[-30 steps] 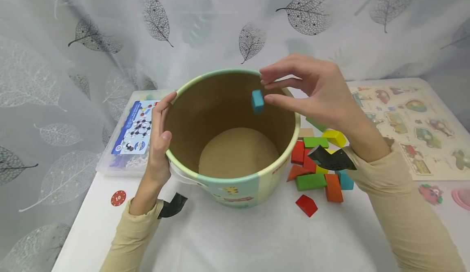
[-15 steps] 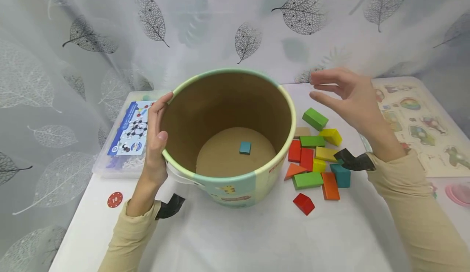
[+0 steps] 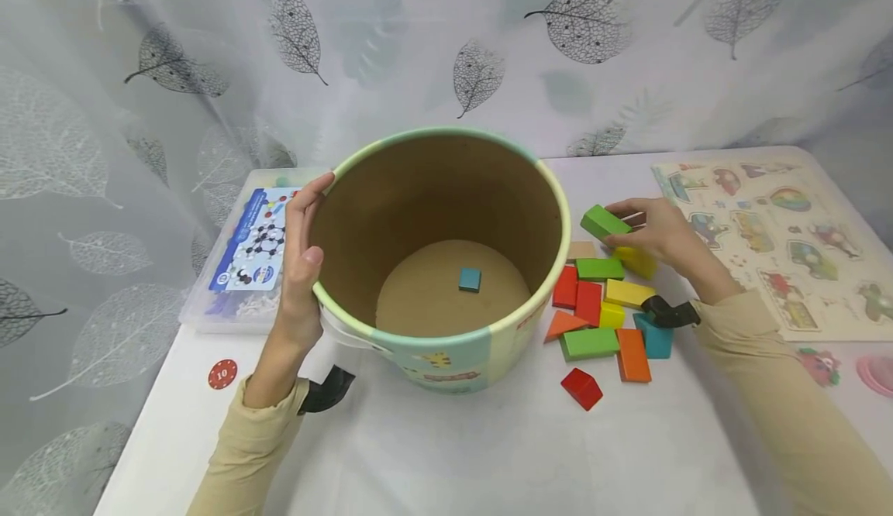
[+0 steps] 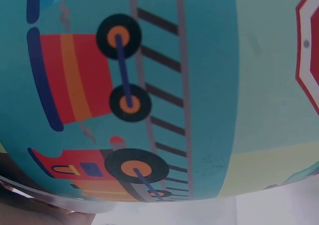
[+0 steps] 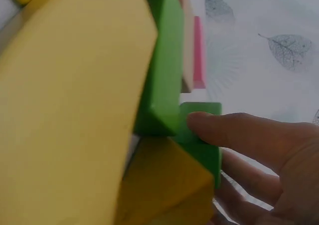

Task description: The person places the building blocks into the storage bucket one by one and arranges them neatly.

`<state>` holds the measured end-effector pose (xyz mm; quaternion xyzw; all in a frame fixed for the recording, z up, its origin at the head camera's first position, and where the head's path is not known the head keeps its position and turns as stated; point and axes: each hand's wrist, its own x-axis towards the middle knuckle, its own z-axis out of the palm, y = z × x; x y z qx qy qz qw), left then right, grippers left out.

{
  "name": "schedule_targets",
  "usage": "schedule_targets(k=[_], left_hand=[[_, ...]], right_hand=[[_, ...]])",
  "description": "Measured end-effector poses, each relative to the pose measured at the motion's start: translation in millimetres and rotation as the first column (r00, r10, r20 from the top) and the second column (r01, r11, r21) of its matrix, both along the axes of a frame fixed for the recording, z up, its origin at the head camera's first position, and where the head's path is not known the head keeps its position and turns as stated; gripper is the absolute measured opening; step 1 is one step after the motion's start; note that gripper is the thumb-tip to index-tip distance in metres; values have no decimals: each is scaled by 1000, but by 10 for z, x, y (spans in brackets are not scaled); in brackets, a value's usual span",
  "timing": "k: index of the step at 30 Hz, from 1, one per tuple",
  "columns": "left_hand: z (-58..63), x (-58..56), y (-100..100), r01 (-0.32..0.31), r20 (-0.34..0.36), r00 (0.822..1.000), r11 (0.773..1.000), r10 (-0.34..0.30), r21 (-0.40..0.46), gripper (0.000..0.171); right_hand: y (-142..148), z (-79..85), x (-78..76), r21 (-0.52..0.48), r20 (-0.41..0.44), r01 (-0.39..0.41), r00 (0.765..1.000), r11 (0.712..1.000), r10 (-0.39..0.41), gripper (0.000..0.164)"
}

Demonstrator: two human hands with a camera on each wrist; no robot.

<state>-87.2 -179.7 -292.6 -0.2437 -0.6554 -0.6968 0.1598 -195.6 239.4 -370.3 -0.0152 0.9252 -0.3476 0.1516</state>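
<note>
A large round bucket [image 3: 446, 369] with a pastel patterned outside stands in the middle of the head view. My left hand [image 3: 300, 276] grips its left rim, thumb over the edge and fingers along the outer side. Inside, on the brown floor, lies one small blue block [image 3: 470, 280]. To the right of the bucket my right hand [image 3: 663, 231] pinches a green block [image 3: 604, 223] between thumb and fingers. A yellow block [image 3: 636, 262] sits just under that hand, partly covered by it. The right wrist view shows the thumb [image 5: 214, 127] pressed on the green block's face.
Several coloured blocks [image 3: 588, 303] lie close together right of the bucket, with a red block [image 3: 582, 389] nearer the front. A picture puzzle board [image 3: 749, 190] is at the right. On the left are a clear plastic box [image 3: 237, 316] and a red chip [image 3: 222, 374].
The blue block dropped from my right hand onto the bucket floor. My right hand then moved right and down to the blocks and took hold of the green one. My left hand kept its grip.
</note>
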Motion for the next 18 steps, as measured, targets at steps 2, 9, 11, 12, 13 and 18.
schedule_targets(k=[2, 9, 11, 12, 13, 18], left_hand=[[4, 0, 3, 4, 0, 1000, 1000, -4, 1, 76], [9, -3, 14, 9, -9, 1000, 1000, -9, -8, 76], [9, 0, 13, 7, -8, 1000, 1000, -7, -9, 76], [9, 1, 13, 7, -7, 1000, 1000, -7, -7, 76], [9, 3, 13, 7, -6, 1000, 1000, -7, -7, 76], [3, 6, 16, 6, -2, 1000, 1000, -6, -7, 78]], right_hand=[[10, -26, 3, 11, -19, 9, 1000, 1000, -8, 60], [35, 3, 63, 42, -113, 72, 991, 997, -67, 52], [26, 78, 97, 24, -153, 89, 985, 996, -85, 50], [19, 129, 117, 9, -181, 98, 979, 995, -95, 48], [11, 187, 141, -9, -211, 103, 972, 995, -103, 47], [-65, 607, 306, -131, -393, 120, 905, 984, -163, 45]])
